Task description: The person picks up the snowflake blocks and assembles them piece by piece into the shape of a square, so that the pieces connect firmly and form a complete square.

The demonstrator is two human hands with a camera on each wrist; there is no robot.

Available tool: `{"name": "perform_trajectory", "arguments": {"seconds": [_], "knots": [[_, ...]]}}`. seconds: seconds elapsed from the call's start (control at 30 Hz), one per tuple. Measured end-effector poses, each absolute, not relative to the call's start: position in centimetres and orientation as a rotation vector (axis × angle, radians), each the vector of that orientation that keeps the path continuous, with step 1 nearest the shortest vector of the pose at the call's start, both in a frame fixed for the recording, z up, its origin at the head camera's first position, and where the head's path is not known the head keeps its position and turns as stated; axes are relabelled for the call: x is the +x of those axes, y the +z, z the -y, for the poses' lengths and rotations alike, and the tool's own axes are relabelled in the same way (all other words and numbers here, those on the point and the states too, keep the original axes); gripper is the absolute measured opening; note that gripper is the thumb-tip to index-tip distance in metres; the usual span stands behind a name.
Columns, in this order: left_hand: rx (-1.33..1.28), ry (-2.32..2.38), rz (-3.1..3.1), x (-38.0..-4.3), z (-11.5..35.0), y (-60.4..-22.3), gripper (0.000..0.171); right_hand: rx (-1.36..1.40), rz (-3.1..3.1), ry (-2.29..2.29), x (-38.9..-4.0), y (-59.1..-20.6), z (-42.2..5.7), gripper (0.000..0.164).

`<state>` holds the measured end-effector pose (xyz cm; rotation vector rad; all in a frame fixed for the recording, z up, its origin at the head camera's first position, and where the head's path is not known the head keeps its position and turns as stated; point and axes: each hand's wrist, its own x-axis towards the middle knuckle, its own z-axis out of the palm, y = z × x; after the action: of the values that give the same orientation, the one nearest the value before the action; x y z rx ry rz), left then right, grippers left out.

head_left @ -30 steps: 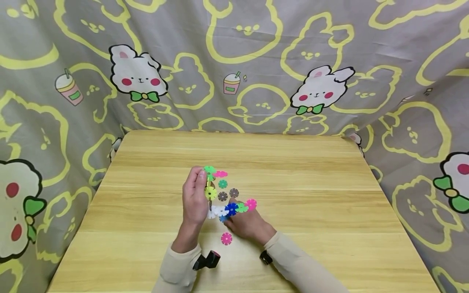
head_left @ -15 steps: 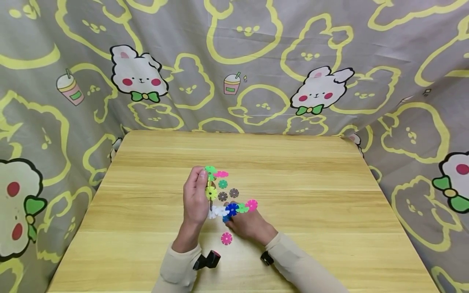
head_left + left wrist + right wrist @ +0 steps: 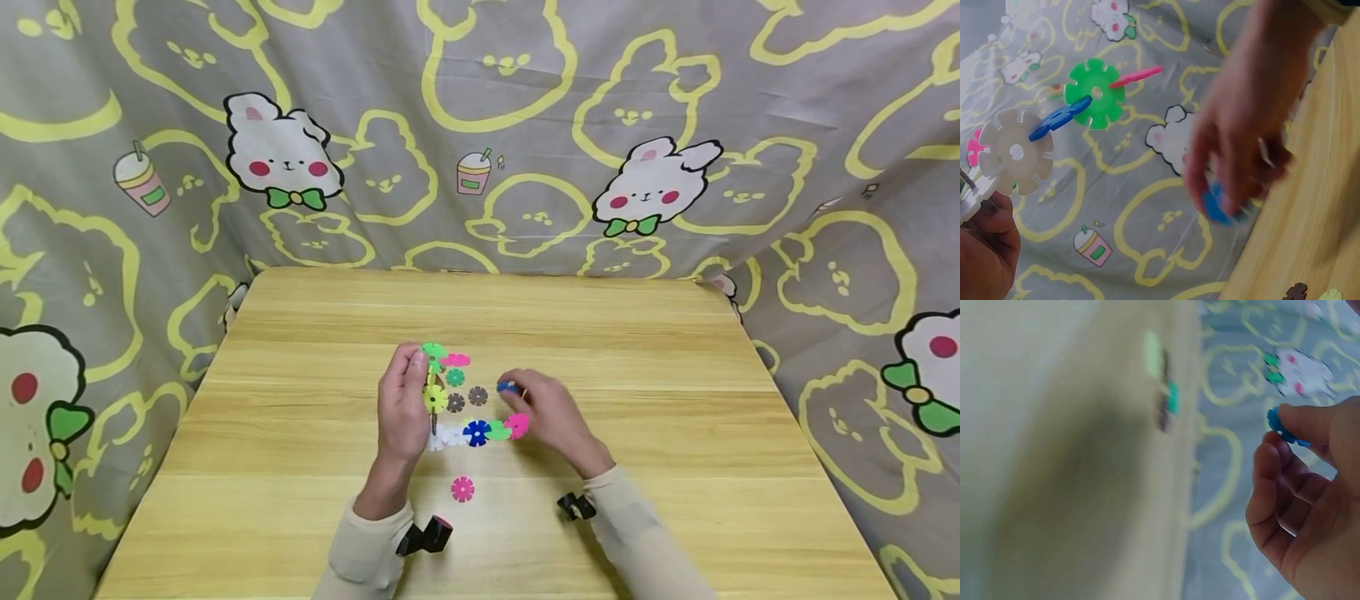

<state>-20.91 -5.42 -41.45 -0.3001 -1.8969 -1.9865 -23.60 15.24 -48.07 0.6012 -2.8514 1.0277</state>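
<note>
My left hand (image 3: 402, 408) grips a chain of slotted plastic snowflake discs, held up above the table. Green, pink, yellow and white pieces show along it, and a dark blue disc (image 3: 477, 432), a green disc (image 3: 1095, 94) and a pink disc (image 3: 517, 426) form its right arm. The fingers partly hide the chain's left side. Just beyond the pink end, my right hand (image 3: 551, 408) pinches a lighter blue snowflake disc (image 3: 1282, 428) between thumb and forefinger, apart from the chain. Its other fingers are loosely curled in the right wrist view.
Loose discs lie on the wooden table (image 3: 300, 467): a teal disc (image 3: 455, 377), two brown discs (image 3: 477, 396), a light green disc (image 3: 1330, 295) and a pink loose disc (image 3: 462, 489) nearer the front. A patterned curtain (image 3: 525, 100) surrounds the table's back and sides.
My right hand has come out from behind the chain's right arm and moved up and right, carrying the lighter blue disc. The left hand and chain have barely shifted.
</note>
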Motion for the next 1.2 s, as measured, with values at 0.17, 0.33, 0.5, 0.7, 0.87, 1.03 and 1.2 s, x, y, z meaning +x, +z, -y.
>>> {"name": "perform_trajectory", "arguments": {"seconds": [0.17,0.33,0.5,0.7,0.87,1.03,1.2], "knots": [[-0.303,-1.993,1.903,-20.9,5.4,-41.5,0.029,0.483,2.708,1.053,-24.3,-45.3,-17.1,0.016],[-0.304,-1.991,1.913,-20.9,5.3,-41.6,0.029,0.456,2.561,1.084,-24.2,-43.4,-17.8,0.018],[-0.307,-1.990,1.916,-20.9,5.2,-41.6,0.029,0.494,2.498,1.142,-23.7,-42.3,-17.7,0.023],[-0.317,-1.990,1.905,-20.9,5.0,-41.6,0.029,0.576,2.452,1.231,-22.9,-40.6,-16.8,0.027],[-0.326,-1.993,1.897,-21.0,4.9,-41.7,0.028,0.634,2.434,1.379,-22.4,-39.3,-16.1,0.029],[-0.322,-1.989,1.904,-21.0,4.8,-41.8,0.028,0.693,2.462,1.488,-22.1,-38.4,-15.4,0.027],[-0.308,-1.976,1.913,-21.0,4.6,-41.8,0.027,0.752,2.476,1.520,-21.9,-38.0,-14.8,0.025]]}}
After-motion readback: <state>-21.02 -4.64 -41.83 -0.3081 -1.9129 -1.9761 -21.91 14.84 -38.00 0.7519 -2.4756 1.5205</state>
